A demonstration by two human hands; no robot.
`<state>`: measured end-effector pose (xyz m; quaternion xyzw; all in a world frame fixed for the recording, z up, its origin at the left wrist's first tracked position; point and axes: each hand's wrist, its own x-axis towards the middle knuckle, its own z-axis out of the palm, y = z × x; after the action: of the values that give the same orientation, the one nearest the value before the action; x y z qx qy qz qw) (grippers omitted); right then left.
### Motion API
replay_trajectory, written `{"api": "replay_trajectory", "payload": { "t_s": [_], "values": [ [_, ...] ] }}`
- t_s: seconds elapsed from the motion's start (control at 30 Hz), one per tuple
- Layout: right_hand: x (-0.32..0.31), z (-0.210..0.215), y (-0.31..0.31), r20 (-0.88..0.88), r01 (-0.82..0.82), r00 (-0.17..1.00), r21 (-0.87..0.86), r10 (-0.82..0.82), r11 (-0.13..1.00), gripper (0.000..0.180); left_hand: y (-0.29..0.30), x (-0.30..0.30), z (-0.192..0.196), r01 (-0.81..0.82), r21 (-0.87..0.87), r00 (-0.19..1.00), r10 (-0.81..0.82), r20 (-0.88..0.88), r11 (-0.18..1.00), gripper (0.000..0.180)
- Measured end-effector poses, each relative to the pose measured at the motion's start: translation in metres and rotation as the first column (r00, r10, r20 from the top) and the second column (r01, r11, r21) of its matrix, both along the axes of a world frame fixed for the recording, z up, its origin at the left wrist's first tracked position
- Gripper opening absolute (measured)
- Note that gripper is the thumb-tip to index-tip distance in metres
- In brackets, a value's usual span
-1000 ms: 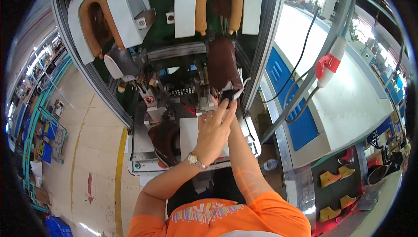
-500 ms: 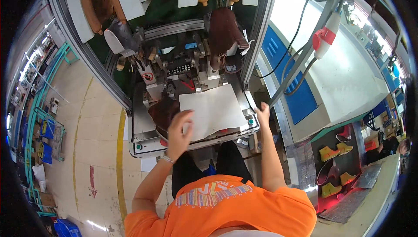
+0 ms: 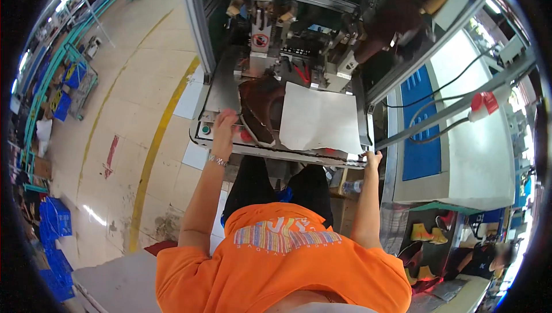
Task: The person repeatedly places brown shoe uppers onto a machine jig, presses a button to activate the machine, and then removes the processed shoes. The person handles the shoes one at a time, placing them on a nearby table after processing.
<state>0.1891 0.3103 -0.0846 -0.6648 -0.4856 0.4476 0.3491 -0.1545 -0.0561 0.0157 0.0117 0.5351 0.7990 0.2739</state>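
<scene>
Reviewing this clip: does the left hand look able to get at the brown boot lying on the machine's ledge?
Probably yes: the left hand is just left of the brown boot, with nothing visible blocking it; the white sheet lies on the boot's far side.

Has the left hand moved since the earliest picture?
Yes: the left hand has moved left, from above the white sheet to beside the left green button on the machine table.
</scene>
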Motion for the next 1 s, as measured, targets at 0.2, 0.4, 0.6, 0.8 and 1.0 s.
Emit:
{"api": "replay_trajectory", "payload": {
  "t_s": [0.2,0.4,0.6,0.8,1.0],
  "values": [
    [-0.029,0.045,-0.041,0.223,0.035,0.950,0.619,-0.218,0.785,0.056,0.066,-0.063,-0.011,0.218,0.226,0.909,-0.282,0.307,0.949,0.040],
    [-0.082,0.142,-0.102,0.229,-0.227,0.972,0.853,0.055,0.471,0.041,0.083,-0.081,-0.003,0.275,0.281,0.847,-0.370,0.382,0.920,0.037],
    [-0.082,0.211,-0.102,0.213,-0.534,0.804,0.668,0.555,0.519,0.030,0.017,-0.054,0.099,0.562,0.451,0.776,-0.630,0.000,0.693,0.043],
    [-0.216,0.241,-0.169,-0.489,-0.887,0.037,0.386,0.872,0.254,0.058,0.010,-0.040,0.166,0.735,0.420,0.671,-0.664,-0.331,0.533,0.047],
    [-0.261,0.297,-0.161,-0.525,-0.788,-0.323,0.610,0.788,0.083,0.023,-0.006,-0.075,0.223,0.776,-0.097,0.464,-0.669,-0.581,0.623,0.023]
  ]
}}
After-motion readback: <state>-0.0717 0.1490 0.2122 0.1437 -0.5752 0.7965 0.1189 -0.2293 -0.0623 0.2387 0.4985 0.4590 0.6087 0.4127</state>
